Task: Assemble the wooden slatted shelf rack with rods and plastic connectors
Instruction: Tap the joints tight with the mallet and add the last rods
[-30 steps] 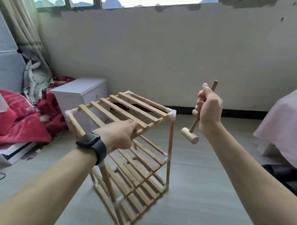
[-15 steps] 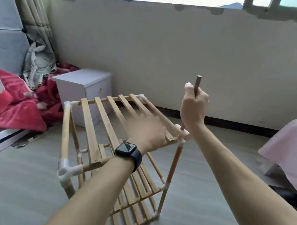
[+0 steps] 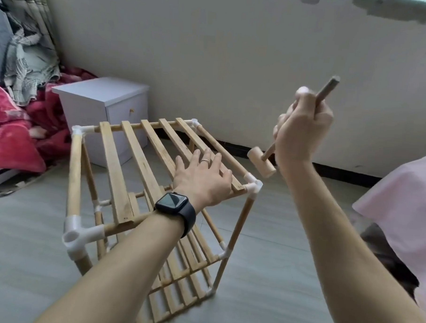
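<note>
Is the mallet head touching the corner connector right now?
No, the right hand holds the mallet raised, its head clear of the corner connector.

The rack [image 3: 114, 171] is pale honey-coloured wood with white connectors [image 3: 78, 236], and the mallet [image 3: 262, 162] is light wood too. The watch [image 3: 173, 203] is black, the cabinet [image 3: 100, 95] white, the blanket [image 3: 10, 140] crimson, the floor [image 3: 275, 274] grey.

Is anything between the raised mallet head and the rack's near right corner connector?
Nothing visible. The small wooden mallet in the right hand hangs above the white plastic corner connector; the left hand lies flat on wooden slats beside it.
</note>
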Available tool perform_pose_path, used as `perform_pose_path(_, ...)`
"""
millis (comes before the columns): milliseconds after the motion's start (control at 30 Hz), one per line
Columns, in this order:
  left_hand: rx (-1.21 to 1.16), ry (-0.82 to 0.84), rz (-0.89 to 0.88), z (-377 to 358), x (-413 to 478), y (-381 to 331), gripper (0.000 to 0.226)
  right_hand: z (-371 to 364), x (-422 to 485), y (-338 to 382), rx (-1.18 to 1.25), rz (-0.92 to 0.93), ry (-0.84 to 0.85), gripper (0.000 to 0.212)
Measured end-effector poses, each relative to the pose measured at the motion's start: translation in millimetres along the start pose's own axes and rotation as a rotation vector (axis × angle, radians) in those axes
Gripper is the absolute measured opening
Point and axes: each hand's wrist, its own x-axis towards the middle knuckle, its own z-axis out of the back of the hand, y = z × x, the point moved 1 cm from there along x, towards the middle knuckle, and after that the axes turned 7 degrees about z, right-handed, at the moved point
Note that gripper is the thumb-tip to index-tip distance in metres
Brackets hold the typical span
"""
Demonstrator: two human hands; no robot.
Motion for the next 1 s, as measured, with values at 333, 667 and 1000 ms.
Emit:
perform_pose_path(333,0.013,0.017,-0.007,0.4,-4.4,-7.2,0.065,8.0,-25.5,-3.1,-0.051,-0.091,0.054,0.045)
perform_pose_path(667,0.011,0.019,0.009,1.2,-7.1,-8.9,0.065,5.4,-36.1,-13.7,-0.122,-0.061,0.149,0.049)
perform_pose_path(1000,0.119,-0.711,-0.63,-15.4,-39.1,-66.4,0.038,230.2,-98.6,-92.3,-0.582,-0.374,0.0,0.038)
